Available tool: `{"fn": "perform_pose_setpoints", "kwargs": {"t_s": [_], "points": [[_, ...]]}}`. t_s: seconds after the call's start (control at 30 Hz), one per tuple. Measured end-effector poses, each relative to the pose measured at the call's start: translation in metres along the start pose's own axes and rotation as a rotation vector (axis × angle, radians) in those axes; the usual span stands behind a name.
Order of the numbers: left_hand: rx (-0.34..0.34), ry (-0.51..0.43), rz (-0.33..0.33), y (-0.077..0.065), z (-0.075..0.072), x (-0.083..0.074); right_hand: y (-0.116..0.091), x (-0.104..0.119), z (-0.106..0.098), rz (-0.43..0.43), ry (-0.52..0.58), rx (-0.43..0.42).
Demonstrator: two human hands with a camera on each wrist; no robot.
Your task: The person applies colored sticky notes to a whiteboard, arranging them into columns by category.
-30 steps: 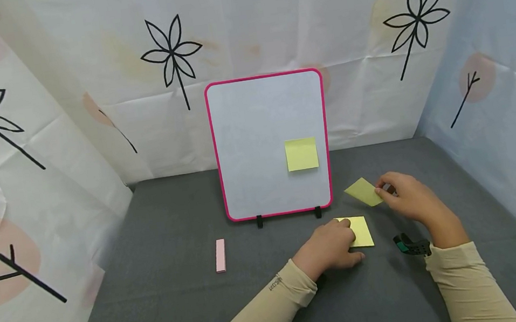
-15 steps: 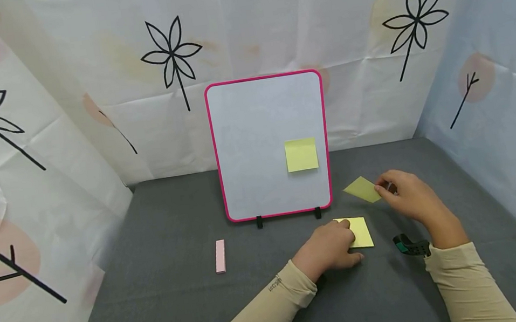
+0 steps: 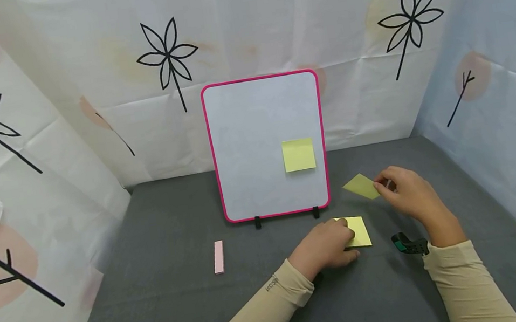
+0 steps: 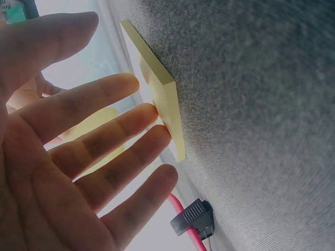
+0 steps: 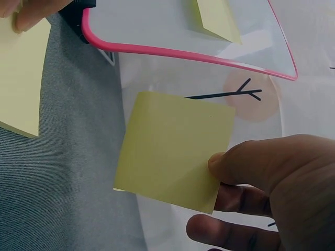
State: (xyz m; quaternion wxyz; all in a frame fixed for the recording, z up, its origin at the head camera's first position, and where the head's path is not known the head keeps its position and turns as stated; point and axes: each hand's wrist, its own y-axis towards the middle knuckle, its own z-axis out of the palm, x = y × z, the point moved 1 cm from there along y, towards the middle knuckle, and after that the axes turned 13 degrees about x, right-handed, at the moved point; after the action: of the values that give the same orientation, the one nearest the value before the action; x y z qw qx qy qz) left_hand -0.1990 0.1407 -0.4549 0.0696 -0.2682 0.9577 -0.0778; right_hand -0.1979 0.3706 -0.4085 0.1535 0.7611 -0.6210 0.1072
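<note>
As the right hand (image 3: 409,193) is pinching a square yellow paper sheet (image 5: 175,151), that sheet is extending toward the pink-framed whiteboard's (image 3: 254,129) right edge.

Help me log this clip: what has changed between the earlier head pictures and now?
The right hand and the yellow note it pinches have risen slightly in the head view. Nothing was gripped or released. The left hand still touches the yellow pad; the whiteboard, the note stuck on it and the pink block stayed put, beyond a slight shift of the whole view.
</note>
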Motion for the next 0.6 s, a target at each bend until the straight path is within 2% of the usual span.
{"fn": "perform_pose_setpoints", "kwargs": {"t_s": [0.17,0.33,0.6], "points": [[-0.012,0.012,0.004,0.0009,-0.0001,0.0004,-0.0006,0.0003,-0.0014,-0.002,0.006,-0.002],[-0.025,0.048,-0.021,-0.0011,-0.0006,0.0002,0.0,0.0001,-0.0013,-0.007,0.008,-0.003],[0.042,0.019,-0.08,-0.0014,-0.0005,-0.0017,-0.0007,-0.0003,-0.0021,-0.009,0.009,-0.011]]}}
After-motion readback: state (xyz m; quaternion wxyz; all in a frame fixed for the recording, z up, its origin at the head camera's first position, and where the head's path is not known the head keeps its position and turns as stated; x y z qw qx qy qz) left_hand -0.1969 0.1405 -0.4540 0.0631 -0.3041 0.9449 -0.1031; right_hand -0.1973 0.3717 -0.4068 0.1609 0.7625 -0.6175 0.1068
